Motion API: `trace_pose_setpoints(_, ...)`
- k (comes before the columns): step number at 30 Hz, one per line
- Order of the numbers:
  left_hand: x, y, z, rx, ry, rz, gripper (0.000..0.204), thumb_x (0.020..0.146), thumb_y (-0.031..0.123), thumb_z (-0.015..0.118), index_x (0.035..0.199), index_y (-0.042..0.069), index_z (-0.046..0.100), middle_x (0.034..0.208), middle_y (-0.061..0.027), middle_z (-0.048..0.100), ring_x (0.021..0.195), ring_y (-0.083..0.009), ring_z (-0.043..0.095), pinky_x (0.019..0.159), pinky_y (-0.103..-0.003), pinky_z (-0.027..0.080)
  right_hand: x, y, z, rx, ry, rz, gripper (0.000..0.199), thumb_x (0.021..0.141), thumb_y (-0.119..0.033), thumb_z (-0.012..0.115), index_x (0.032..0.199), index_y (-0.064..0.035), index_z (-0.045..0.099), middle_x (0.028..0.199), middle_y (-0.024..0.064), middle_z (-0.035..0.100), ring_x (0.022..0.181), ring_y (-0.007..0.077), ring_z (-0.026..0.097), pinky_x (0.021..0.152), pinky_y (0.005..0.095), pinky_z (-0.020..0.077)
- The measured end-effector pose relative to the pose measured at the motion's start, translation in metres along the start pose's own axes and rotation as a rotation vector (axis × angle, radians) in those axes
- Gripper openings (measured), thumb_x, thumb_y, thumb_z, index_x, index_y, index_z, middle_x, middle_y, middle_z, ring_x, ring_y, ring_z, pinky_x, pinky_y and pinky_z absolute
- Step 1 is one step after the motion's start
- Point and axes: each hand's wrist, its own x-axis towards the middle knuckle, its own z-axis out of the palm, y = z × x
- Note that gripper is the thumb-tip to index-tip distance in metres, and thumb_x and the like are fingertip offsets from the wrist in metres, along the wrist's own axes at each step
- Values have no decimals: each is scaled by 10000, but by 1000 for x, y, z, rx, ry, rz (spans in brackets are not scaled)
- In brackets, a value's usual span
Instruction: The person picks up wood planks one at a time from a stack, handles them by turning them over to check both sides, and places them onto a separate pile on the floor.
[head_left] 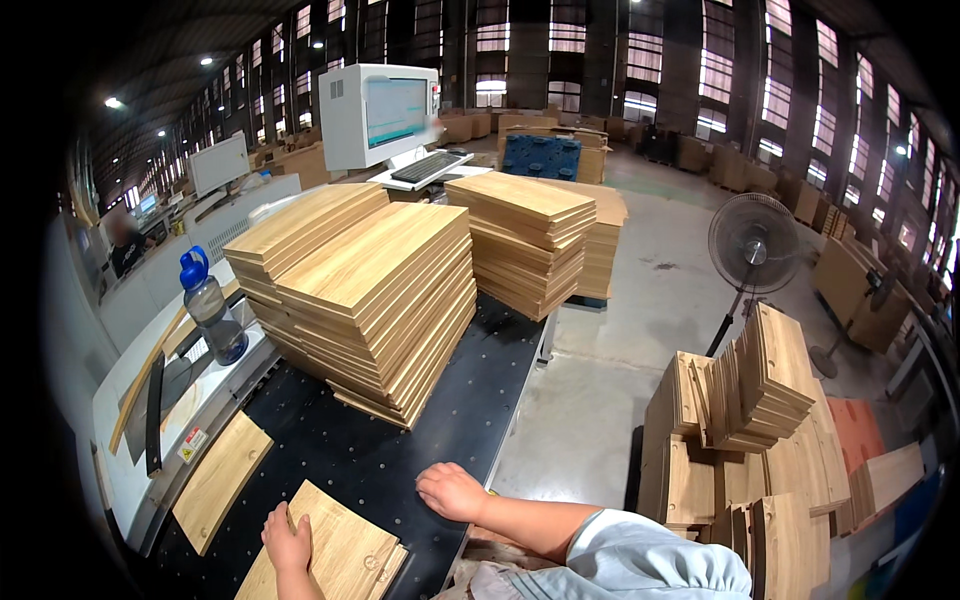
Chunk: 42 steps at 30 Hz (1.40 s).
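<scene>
While a tall stack of wood-grain boards (375, 270) stands on the black, dotted worktop (400, 455), the person's two hands are both on its near side. The left hand (287, 542) lies palm down over the left side of a low pile of boards (345, 535), which sits nearer the person than the tall stack, well apart from it. Its fingers are slightly bent on the top face; whether they grip the edge cannot be told. A lower board of this pile juts out a little at the right. The right hand (450, 491), to the near right of the tall stack, rests by the worktop's right edge with its fingers curled in; its palm is hidden, so one cannot tell whether it holds anything.

To the near left of the tall stack, a single board (222, 480) lies flat. Left of the tall stack stands a clear bottle with a blue cap (215, 318). Just beyond it, to the right, is a shorter stack (525, 240); behind it are a pale computer cabinet (350, 125) and a keyboard (430, 167). Well to its right stand a round fan (752, 245) and heaped boards (745, 440).
</scene>
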Motion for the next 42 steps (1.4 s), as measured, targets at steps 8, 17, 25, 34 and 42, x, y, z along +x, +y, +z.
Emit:
trace_pose_setpoints(8, 5, 4, 8, -32, 44, 47, 469, 757, 234, 662, 1160, 25, 542, 1089, -147, 574, 1058, -324, 515, 924, -417, 378, -4, 22, -5, 478, 168, 366, 192, 860, -146, 565, 1021, -49, 603, 883, 92, 627, 843, 231, 613, 775, 330, 482)
trace_pose_setpoints(17, 1, 11, 0, -44, 33, 83, 447, 776, 327, 632, 1128, 56, 580, 1016, -153, 606, 985, -325, 559, 872, -432, 415, 54, 56, -237, 1181, 1064, 198, 447, 965, -278, 395, 1338, -45, 314, 1042, 161, 608, 798, 218, 599, 776, 374, 476)
trace_pose_setpoints(25, -6, -3, -20, -133, -117, -68, 521, 812, 390, 598, 1226, 81, 527, 1165, -144, 545, 1136, -301, 481, 984, -394, 361, 100, -26, -138, 1180, 275, 223, 452, 864, -150, 600, 1258, -5, 432, 950, 124, 622, 793, 186, 620, 663, 296, 529)
trace_pose_setpoints(34, 6, -124, -90, -118, 310, -277, 490, 730, 284, 703, 1149, 67, 572, 1206, -149, 538, 1168, -332, 449, 992, -398, 372, 124, -57, 31, 871, -355, 230, 412, 844, -64, 618, 1234, -15, 494, 1175, 110, 567, 1123, 179, 519, 920, 302, 424)
trace_pose_setpoints(42, -6, -235, -114, -176, 92, -807, 746, 735, 327, 695, 1338, 10, 390, 1371, -209, 393, 1281, -330, 365, 1056, -368, 320, 253, -85, 133, 244, -437, 166, 671, 779, -288, 670, 1323, -10, 394, 1304, 239, 456, 1235, 356, 418, 1028, 385, 350)
